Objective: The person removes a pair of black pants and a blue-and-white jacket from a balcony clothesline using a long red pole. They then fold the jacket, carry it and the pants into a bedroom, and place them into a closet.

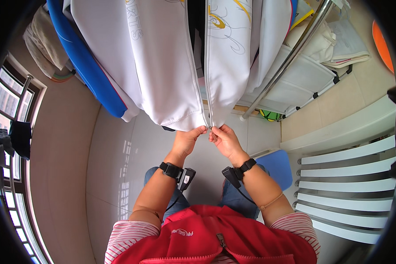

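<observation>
A white zip-front jacket (165, 66) with blue and white sleeves hangs in front of me, its two front edges apart along most of their length. At the hem, my left hand (186, 140) pinches the lower corner of the left front panel by the zipper tape. My right hand (226, 140) grips the bottom of the right zipper edge (207, 82), with the small zipper slider (210, 127) at the fingertips. The two zipper ends meet or nearly meet between my hands; whether they are joined cannot be made out.
A metal pole (287, 62) slants down to the right of the jacket, beside a white fabric storage box (303, 82). A blue stool seat (277, 168) is near my right forearm. White slats (346, 184) line the right side, and a barred window (16, 95) is at left.
</observation>
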Motion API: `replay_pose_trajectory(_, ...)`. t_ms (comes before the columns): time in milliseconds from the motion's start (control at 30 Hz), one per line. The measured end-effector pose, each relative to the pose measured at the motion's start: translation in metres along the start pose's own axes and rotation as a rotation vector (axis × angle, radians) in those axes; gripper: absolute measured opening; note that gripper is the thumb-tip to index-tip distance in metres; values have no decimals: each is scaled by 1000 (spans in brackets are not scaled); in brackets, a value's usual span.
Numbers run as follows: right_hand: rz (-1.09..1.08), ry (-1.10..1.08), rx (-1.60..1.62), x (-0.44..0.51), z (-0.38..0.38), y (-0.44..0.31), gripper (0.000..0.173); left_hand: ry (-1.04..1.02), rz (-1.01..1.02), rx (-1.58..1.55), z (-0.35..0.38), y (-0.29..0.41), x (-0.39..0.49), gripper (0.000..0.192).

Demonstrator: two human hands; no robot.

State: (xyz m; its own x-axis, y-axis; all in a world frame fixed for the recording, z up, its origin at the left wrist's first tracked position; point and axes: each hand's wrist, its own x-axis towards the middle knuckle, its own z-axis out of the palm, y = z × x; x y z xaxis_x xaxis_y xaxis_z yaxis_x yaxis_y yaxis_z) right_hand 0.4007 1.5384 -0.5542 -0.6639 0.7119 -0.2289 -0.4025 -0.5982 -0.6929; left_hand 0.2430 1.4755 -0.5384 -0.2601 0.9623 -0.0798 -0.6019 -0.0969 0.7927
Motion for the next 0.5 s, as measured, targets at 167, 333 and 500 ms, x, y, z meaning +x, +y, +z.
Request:
replay_pose_trajectory(167, -42, -5, 37, -5, 10, 8, 9, 24, 22, -22, 1, -4, -6, 45)
replay_pose_trajectory(333, -47, 38, 59, -6, 17, 8, 9, 41, 51, -5, 7, -1, -11, 45)
replay_pose_trajectory(500, -55, 47, 81, -3, 18, 11, 9, 90, 78, -5, 8, 0, -10, 43)
